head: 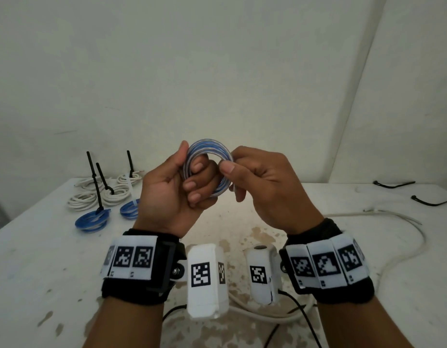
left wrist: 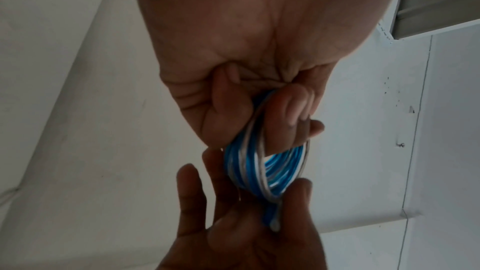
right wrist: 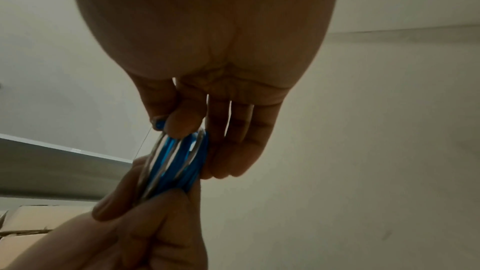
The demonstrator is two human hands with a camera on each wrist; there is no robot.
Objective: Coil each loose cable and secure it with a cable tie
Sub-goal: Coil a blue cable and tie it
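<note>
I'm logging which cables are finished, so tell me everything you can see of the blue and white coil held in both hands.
The blue and white coil is a thin, glossy, plastic-looking cable wound into a small round ring of several turns. It is held upright in the air above the table. The left hand grips one side, fingers through the ring; the right hand pinches the other. No tie shows on it.

Each bare forearm wears a black fabric wrist strap (head: 136, 287) faced with white panels of black square-code markers (head: 133, 256), carrying a white marker-tagged camera housing (head: 206, 277) trailing a thin black cable (head: 306, 320).
</note>
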